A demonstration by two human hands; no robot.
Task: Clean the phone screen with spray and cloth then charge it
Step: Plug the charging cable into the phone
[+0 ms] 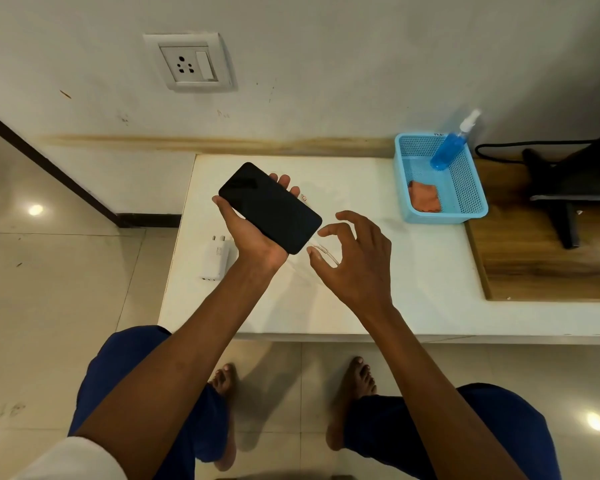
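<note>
My left hand (253,233) holds a black phone (270,207), dark screen up, above the white bench (413,271). My right hand (355,251) hovers just right of the phone's lower end, fingers spread over a white charging cable (326,252) lying on the bench, thumb beside the cable. Left of my wrist lies a white charger plug (216,258). At the back right, a blue basket (465,202) holds a blue spray bottle (449,148) leaning on its rim and an orange cloth (425,197).
A wall socket (190,62) sits on the wall above the bench's left end. To the right, a wooden surface (541,265) carries a black stand (568,188) and black cable. Tiled floor lies left of the bench; my knees and bare feet are below it.
</note>
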